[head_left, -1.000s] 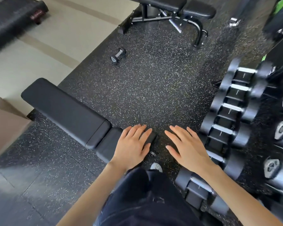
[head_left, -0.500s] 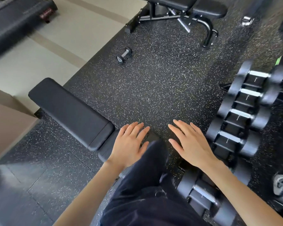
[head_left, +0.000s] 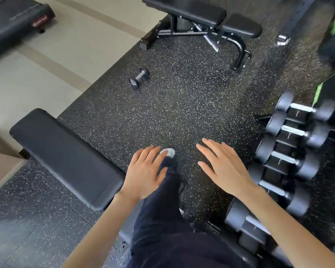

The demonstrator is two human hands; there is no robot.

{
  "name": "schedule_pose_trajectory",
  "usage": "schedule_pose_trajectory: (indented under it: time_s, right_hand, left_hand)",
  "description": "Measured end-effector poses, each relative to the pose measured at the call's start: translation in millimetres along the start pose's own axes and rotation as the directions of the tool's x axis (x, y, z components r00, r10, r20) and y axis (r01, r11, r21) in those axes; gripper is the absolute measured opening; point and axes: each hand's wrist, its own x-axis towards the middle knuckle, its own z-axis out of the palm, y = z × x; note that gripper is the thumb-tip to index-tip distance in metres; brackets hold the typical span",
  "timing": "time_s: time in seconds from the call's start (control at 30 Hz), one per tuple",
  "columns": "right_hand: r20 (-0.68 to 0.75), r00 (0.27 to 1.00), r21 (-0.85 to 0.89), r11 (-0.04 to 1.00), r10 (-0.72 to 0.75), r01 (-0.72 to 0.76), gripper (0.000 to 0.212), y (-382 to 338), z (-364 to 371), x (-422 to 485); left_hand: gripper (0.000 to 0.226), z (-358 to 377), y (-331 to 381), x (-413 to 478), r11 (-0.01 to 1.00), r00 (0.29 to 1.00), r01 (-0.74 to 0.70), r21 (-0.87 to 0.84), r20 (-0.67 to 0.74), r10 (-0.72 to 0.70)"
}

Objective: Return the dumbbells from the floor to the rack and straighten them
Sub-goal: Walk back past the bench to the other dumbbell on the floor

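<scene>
dumbbell (head_left: 139, 77), a small one with dark heads and a bare metal grip, lies alone on the speckled rubber floor (head_left: 182, 113). its long axis runs on a slant: the nearer head points back and left, toward the left hand's side, and the farther head points away and to the right. it sits well ahead of both hands, nearly straight out beyond the left hand (head_left: 143, 175) and to the left of the right hand's line, and neither hand touches it.

far out to the left of the hands, a dark treadmill deck (head_left: 14, 18) stands on the pale floor (head_left: 46, 64). a flat weight bench (head_left: 66, 157) lies just left of the left hand, its near end close by the wrist. the left hand is released, fingers straight and slightly spread, palm down, grasping nothing. below its fingertips shows the toe of a light shoe (head_left: 167, 151) on a dark trouser leg (head_left: 162, 200). the right hand (head_left: 224, 169) is likewise released, fingers spread and flat, grasping nothing.

ahead of the right hand stands an adjustable bench (head_left: 201, 16). just right of that hand is the rack (head_left: 260, 118), with a row of racked dumbbells (head_left: 290, 161) side by side, somewhat blurred, their grips lying crosswise to the row.
</scene>
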Motion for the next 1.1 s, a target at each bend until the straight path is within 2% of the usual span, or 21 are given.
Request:
schedule_pose_trajectory:
  time_s: [0.13,0.3,0.5,0.87,1.1]
  right_hand:
    - [-0.001,0.999,-0.041,0.998,0.040,-0.040,0.051,24.3,-7.1,82.2]
    - [0.012,0.999,-0.022,0.999,0.050,-0.050,0.052,44.7,-41.9,207.9]
    - [-0.057,0.997,-0.055,0.997,0.047,-0.050,0.053,67.7,-85.1,350.3]
    - [0.049,0.995,-0.072,0.994,-0.082,0.086,0.052,110.6,-87.8,462.3]
    - [0.089,0.978,-0.064,0.979,-0.189,0.195,0.052,173.4,-98.9,547.3]
  left_hand:
    - [0.042,4.2,-39.2,77.6,1.000,1.000,-0.012,-0.009,0.014,0.012]
    - [0.047,-23.4,-104.2,180.5,1.000,1.000,-0.026,-0.007,0.008,0.027]
    - [0.048,-47.6,-182.5,275.1,1.000,1.000,0.018,0.001,-0.012,-0.018]
    - [0.046,-41.6,-232.3,366.4,0.992,0.992,0.126,-0.032,-0.003,-0.126]
    - [0.049,-33.1,-236.1,451.0,0.969,0.969,0.247,-0.029,0.005,-0.247]
